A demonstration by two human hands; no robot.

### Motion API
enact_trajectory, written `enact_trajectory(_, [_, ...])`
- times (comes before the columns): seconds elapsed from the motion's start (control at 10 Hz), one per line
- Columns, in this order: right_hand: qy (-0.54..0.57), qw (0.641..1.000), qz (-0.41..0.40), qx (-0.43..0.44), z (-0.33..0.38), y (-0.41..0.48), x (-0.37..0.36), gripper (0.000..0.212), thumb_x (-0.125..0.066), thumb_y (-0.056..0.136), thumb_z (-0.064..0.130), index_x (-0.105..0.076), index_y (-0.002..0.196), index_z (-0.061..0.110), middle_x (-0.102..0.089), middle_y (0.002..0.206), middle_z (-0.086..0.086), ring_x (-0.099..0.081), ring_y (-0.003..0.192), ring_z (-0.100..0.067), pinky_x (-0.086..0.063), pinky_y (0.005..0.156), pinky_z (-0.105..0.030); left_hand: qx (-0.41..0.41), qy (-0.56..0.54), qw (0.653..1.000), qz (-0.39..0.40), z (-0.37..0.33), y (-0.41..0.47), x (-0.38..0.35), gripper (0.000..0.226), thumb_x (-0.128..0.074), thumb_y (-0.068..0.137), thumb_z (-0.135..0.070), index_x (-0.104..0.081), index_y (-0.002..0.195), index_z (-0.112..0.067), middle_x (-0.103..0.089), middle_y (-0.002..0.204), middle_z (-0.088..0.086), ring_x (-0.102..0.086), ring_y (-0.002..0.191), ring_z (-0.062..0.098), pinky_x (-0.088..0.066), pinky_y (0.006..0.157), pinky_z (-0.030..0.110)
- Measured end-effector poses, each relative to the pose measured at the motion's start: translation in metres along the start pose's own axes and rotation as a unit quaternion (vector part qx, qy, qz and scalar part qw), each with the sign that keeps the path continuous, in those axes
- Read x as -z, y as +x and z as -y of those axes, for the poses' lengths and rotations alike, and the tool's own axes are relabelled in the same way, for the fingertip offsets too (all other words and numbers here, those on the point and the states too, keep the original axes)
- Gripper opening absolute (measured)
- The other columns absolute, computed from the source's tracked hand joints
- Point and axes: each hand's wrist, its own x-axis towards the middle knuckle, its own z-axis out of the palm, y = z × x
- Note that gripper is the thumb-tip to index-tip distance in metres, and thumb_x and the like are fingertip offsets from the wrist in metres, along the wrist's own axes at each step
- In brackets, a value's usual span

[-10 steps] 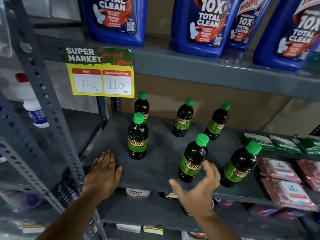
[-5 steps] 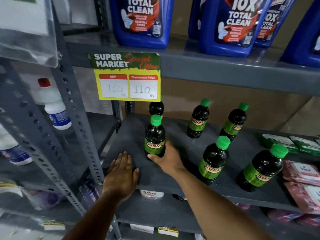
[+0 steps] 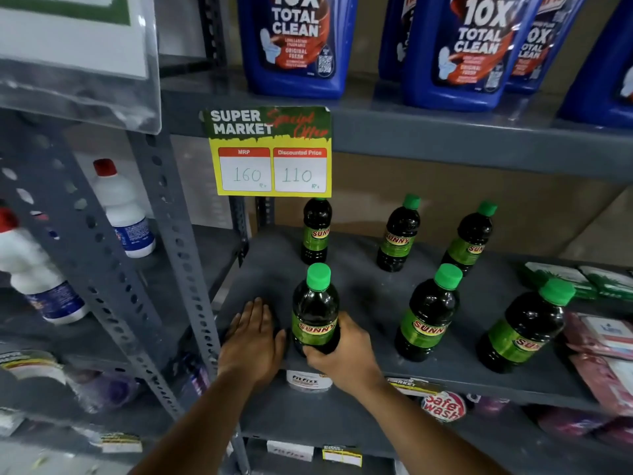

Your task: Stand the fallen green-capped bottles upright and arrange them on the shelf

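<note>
Several dark green-capped Sunny bottles stand upright on the grey shelf (image 3: 376, 296) in two rows. My right hand (image 3: 342, 351) wraps around the base of the front left bottle (image 3: 315, 310), which stands near the shelf's front edge. My left hand (image 3: 253, 337) lies flat, fingers apart, on the shelf just left of that bottle. Behind it stands the back left bottle (image 3: 315, 231), its cap hidden by the price sign. Further right stand the back middle bottle (image 3: 399, 234), back right bottle (image 3: 471, 238), front middle bottle (image 3: 428, 313) and front right bottle (image 3: 524, 327).
A yellow price sign (image 3: 270, 152) hangs from the upper shelf, which carries large blue cleaner jugs (image 3: 294, 42). Packs of wipes (image 3: 603, 337) lie on the right of the shelf. A perforated steel upright (image 3: 178, 241) borders the left; white red-capped bottles (image 3: 120, 207) stand beyond it.
My right hand moved left from beside the front middle bottle and closed around the front left bottle's base. My left hand stayed flat on the shelf. The view shifted left.
</note>
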Motion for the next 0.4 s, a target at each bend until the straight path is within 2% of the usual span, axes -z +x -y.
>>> enact_trajectory(0.2, [0.021,0.999,0.029,-0.015,0.007,-0.011,0.001,0.062,-0.077,0.065,0.038,-0.049,0.12,0.031,-0.062,0.101,0.018,-0.062,0.098,-0.004,-0.039,0.072,-0.002,0.009,-0.013,1.0,0.016,-0.003,-0.003,0.004,0.067,-0.011,0.095,-0.048,-0.006,0.149,-0.008,-0.002,0.161,0.01,0.002,0.147,0.021,-0.005,0.121,0.039])
enact_trajectory(0.3, [0.037,0.999,0.038,-0.007,0.006,-0.015,0.003,0.092,-0.075,0.07,0.041,-0.023,0.146,0.031,-0.055,0.125,0.016,-0.05,0.118,0.0,-0.035,0.089,-0.004,0.009,-0.047,0.999,0.025,0.0,-0.001,0.008,0.065,-0.018,0.098,-0.044,-0.008,0.149,-0.007,-0.003,0.161,0.012,0.0,0.147,0.023,-0.006,0.121,0.038])
enact_trajectory(0.4, [0.019,0.999,0.028,0.005,0.011,-0.026,0.016,0.102,-0.07,0.075,0.051,-0.008,0.152,0.025,-0.035,0.151,0.005,-0.03,0.133,0.001,-0.022,0.104,-0.013,0.003,-0.069,0.997,-0.03,0.002,-0.01,0.012,0.061,-0.026,0.099,-0.037,-0.012,0.149,-0.005,-0.008,0.16,0.014,-0.004,0.147,0.025,-0.01,0.12,0.038])
